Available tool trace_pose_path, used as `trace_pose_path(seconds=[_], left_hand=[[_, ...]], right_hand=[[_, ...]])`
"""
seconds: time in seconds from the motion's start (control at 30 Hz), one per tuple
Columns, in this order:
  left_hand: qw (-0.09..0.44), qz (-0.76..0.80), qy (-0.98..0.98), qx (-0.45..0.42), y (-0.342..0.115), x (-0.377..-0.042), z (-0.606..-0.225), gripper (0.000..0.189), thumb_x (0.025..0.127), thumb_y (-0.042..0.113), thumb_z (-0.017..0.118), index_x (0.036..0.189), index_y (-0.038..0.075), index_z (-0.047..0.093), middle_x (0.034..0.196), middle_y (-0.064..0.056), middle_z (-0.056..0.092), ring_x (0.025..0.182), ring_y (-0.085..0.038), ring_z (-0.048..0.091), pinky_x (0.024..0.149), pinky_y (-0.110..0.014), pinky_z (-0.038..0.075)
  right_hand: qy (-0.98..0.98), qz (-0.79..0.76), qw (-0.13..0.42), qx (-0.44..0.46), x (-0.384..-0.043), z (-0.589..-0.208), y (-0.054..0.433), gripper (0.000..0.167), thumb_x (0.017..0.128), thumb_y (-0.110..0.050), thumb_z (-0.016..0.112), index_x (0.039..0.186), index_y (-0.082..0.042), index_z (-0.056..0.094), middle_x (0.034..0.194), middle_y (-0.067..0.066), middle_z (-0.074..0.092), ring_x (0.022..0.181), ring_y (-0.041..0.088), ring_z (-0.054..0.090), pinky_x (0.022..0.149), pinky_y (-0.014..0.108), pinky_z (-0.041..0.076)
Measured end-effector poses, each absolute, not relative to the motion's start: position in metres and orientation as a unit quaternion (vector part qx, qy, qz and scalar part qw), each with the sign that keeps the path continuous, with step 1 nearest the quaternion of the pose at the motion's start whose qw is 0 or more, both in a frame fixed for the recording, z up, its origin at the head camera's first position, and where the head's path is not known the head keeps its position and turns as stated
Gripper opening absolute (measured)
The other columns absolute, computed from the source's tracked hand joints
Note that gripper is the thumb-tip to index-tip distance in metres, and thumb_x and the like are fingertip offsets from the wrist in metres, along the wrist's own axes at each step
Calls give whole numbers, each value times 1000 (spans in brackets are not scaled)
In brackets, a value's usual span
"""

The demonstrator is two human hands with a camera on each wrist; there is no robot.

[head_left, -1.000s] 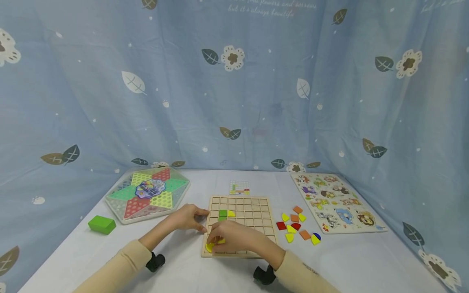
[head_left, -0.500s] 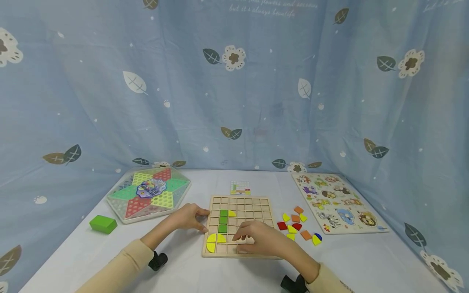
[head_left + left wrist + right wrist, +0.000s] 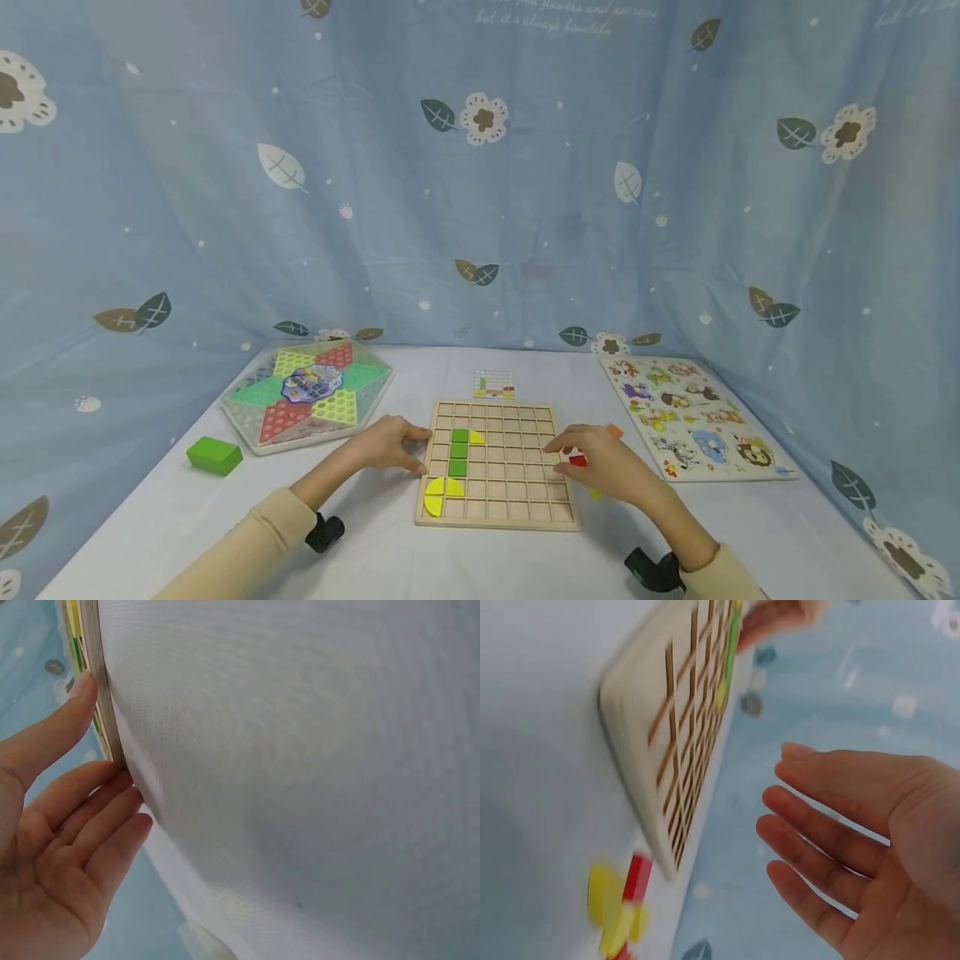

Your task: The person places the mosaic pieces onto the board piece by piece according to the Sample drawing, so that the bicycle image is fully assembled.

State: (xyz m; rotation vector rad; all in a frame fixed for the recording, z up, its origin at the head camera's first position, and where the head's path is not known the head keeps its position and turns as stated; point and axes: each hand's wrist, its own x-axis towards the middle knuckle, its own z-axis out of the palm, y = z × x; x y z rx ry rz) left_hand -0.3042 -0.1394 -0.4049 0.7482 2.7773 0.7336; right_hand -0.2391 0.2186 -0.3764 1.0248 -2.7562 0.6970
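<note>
A wooden grid board (image 3: 517, 490) lies in the middle of the table. Three green square tiles (image 3: 458, 451) form a column in it, with a yellow quarter-round tile (image 3: 477, 437) beside the top one. Three more yellow tiles (image 3: 435, 486) sit at its near left corner. My left hand (image 3: 386, 443) touches the board's left edge, thumb and fingertips spaced along it. Beyond the right edge hovers my right hand (image 3: 611, 462), its fingers relaxed and holding nothing in the right wrist view. It hides most of the loose pieces, though a red piece (image 3: 577, 460) shows.
A small printed pattern card (image 3: 494, 384) lies behind the board. At the left are a hexagonal star-patterned game board (image 3: 322, 417) and a green block (image 3: 214, 456). An animal puzzle board (image 3: 693, 417) lies at the right. A patterned blue curtain (image 3: 525, 208) stands behind.
My right hand has moved from the board's near left corner across to its right side, exposing the yellow tiles there and covering the loose pieces. The left hand keeps its place.
</note>
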Motion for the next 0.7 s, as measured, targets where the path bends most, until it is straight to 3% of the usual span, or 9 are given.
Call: trace_pose_path(seconds=[0.13,0.43,0.7], left_hand=[[88,246,933,249,-140,-304,-405,60,71,26,86,123,3,66,125,-11,64,117,-34,57,92,-46,48],[88,247,930,256,-140,-303,-405,59,72,25,86,123,2,66,125,-12,63,117,-34,57,93,-47,48],[88,246,931,254,-139,-303,-404,59,72,26,86,122,3,66,124,-13,64,117,-34,57,91,-46,49]], right_hand=[[-924,212,73,310,-249,-379,234,22,84,-5,73,106,-4,71,101,6,69,89,24,63,73,36,54],[-932,226,12,285,-262,-384,265,16,82,1,73,97,-2,72,92,6,68,84,27,61,75,43,54],[-931,227,-42,284,-267,-391,282,24,78,9,71,94,-10,72,91,1,63,78,21,53,69,33,51]])
